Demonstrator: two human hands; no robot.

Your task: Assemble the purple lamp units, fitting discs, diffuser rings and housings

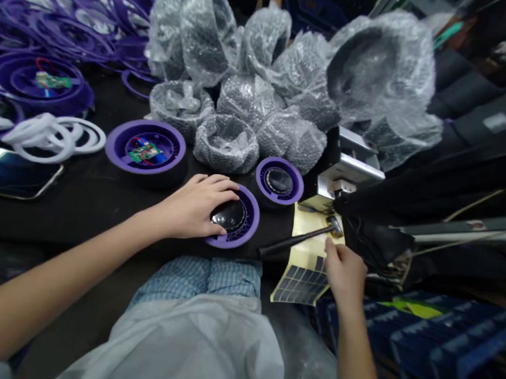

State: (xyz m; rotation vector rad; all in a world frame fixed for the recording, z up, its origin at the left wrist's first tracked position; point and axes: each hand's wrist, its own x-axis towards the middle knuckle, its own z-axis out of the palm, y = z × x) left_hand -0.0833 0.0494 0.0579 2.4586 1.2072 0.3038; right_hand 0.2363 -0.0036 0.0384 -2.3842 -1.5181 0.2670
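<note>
My left hand (196, 205) lies with curled fingers over a purple round part with a black glossy centre (235, 218) on the black table near its front edge. My right hand (345, 272) reaches to a yellow sheet of dark square stickers (302, 272) hanging over the table edge, fingertips pinched at one sticker. A small hammer (296, 239) lies across the sheet just above that hand. A second purple part with a black centre (279, 181) sits a little behind.
Bubble-wrapped bowls (240, 94) are piled at the back. A purple disc with a circuit board (146, 147), white rings (56, 137), purple rings (54, 30) and a phone (14, 173) lie left. A metal fixture (341, 171) stands right; blue crates (418, 336) sit below.
</note>
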